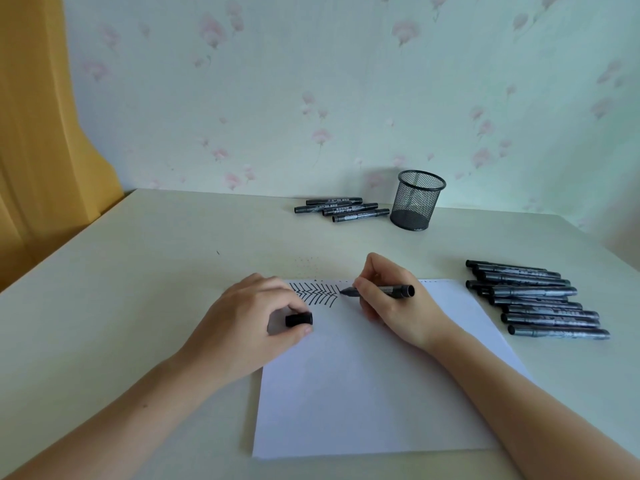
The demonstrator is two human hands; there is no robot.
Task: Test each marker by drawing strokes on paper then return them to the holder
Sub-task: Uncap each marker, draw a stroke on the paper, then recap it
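Right hand (pixel 391 303) pinches the marker (pixel 377 291), tip seemingly touching paper (pixel 363 393); at nine o'clock, left hand (pixel 249 323) pinches its cap (pixel 299 319).

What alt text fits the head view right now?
The right hand holds an uncapped marker tip-down beside black strokes on white paper, while the left hand grips its cap. More markers lie by a mesh holder.

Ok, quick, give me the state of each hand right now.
Left hand: fingers pinch the black cap, resting on the paper.
Right hand: fingers grip the uncapped marker, tip at the strokes.
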